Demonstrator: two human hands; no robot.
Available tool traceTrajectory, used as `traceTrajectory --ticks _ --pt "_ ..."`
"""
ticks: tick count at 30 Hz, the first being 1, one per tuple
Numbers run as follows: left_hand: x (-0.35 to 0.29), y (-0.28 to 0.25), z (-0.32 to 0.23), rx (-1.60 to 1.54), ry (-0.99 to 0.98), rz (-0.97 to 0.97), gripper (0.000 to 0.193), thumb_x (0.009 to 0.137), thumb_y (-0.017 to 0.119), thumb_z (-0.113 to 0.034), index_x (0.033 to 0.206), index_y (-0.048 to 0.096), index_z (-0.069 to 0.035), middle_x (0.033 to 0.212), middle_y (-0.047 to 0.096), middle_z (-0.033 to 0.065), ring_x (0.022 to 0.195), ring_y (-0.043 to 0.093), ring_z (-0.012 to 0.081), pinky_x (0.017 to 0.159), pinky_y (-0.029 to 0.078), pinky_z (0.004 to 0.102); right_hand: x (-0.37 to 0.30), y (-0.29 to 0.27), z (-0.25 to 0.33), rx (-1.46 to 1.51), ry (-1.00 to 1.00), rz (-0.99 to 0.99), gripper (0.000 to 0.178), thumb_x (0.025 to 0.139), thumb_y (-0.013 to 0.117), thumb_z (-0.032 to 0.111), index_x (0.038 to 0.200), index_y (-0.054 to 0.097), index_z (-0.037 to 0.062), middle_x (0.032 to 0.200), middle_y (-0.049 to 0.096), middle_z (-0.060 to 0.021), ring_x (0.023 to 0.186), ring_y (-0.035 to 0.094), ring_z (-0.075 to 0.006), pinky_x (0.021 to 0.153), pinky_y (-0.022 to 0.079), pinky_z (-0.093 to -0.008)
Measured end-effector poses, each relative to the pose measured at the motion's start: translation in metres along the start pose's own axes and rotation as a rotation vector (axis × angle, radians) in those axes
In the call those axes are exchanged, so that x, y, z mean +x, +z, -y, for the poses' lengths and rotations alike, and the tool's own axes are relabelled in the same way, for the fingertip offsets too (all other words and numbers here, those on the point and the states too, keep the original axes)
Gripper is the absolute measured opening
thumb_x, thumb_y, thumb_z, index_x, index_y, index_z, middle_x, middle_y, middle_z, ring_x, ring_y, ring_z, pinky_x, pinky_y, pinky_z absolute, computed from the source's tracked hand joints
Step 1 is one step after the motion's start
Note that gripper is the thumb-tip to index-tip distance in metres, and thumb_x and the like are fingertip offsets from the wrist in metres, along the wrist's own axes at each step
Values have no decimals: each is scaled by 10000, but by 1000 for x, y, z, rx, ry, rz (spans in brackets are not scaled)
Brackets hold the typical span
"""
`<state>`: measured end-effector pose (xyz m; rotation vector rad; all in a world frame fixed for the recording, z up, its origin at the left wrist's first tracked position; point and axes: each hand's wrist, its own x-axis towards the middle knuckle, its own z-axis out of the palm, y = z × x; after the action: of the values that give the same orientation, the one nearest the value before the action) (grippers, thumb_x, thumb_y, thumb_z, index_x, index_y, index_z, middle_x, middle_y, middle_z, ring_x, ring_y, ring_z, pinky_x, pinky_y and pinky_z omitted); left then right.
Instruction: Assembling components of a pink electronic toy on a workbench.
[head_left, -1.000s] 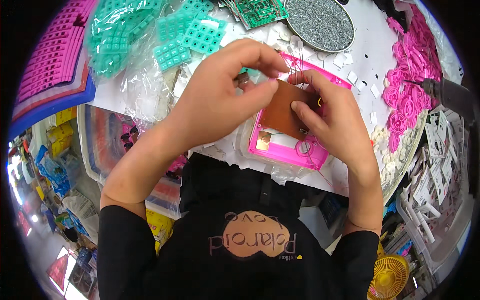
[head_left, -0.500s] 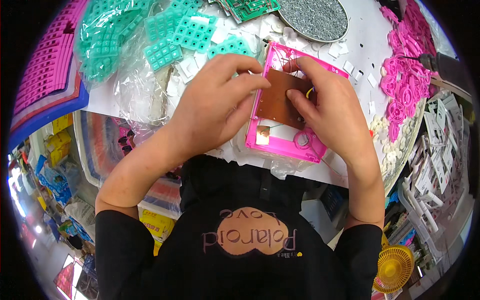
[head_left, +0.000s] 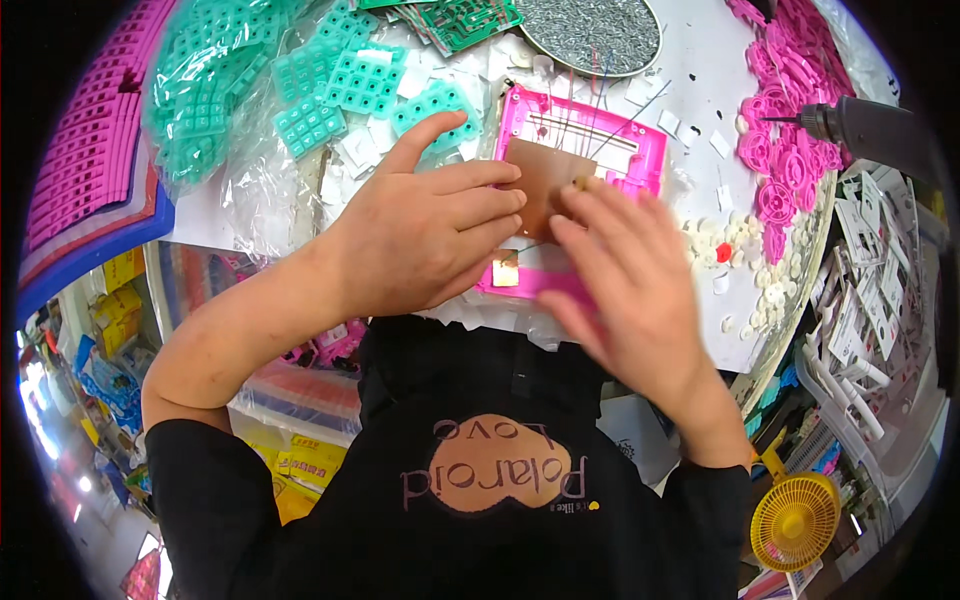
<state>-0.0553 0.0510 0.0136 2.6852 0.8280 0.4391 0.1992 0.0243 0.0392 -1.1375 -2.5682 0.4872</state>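
Note:
A shallow pink plastic housing [head_left: 650, 155] lies on the white table in front of me. A brown circuit board [head_left: 540, 178] sits in it, copper side up, and thin wires [head_left: 622, 125] stick up beyond its far edge. My left hand [head_left: 420, 225] is open at the board's left edge, fingers stretched toward it and thumb pointing away. Over the board's right part lies my right hand [head_left: 635, 275], fingers spread and a little blurred, fingertips on or just above the surface. A small gold-coloured square [head_left: 506, 268] shows in the housing's near left corner.
Teal rubber keypads [head_left: 365, 82] and a clear bag lie at the left. Green circuit boards [head_left: 465, 22] and a round dish of small screws [head_left: 590, 35] are at the back. A dark electric screwdriver [head_left: 870, 125] reaches in beside pink parts [head_left: 790, 170] and white buttons [head_left: 770, 275].
The housing has shifted left. My right hand has released its grip near the board's right edge and spread its fingers over the board. The wires now stick up beyond the board.

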Motion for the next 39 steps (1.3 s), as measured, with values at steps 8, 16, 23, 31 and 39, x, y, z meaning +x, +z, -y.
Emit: traceTrajectory --ticks 8,16,23,31,39 --pt "1 1 -6 37 4 22 352 777 765 -175 1109 705 -75 1199 673 47 1203 621 206 969 440 462 7 9 6 -92 62 165 665 751 816 284 1298 586 -17 1397 545 -168 1326 498 -352 1128 369 -496" --pt "86 -42 27 -281 -169 533 210 821 717 -157 1019 713 -88 901 704 102 853 686 280 764 521 398 6 -39 -20 207 -5 -153 445 794 794 167 1168 658 -34 1165 660 -182 1014 651 -335 919 517 -417" --pt "162 -3 99 352 -77 43 161 813 663 -234 803 709 -80 850 688 143 897 669 337 806 455 506 41 -138 -137 873 -140 -1127 333 958 608 111 1234 568 -72 1036 662 -179 992 679 -287 959 532 -448" --pt "172 19 127 343 -197 -56 197 874 605 -231 781 701 -86 831 703 152 833 674 337 802 422 504 105 -96 -90 1085 85 -699 436 933 681 251 1238 563 -37 746 591 -38 599 559 -139 664 490 -304" --pt "94 -14 27 -131 -47 -268 111 866 711 -175 888 650 -84 847 628 77 839 629 275 808 451 411 53 -70 -64 1317 -165 -472 402 991 521 235 1332 539 24 768 489 10 655 452 -114 756 446 -338"
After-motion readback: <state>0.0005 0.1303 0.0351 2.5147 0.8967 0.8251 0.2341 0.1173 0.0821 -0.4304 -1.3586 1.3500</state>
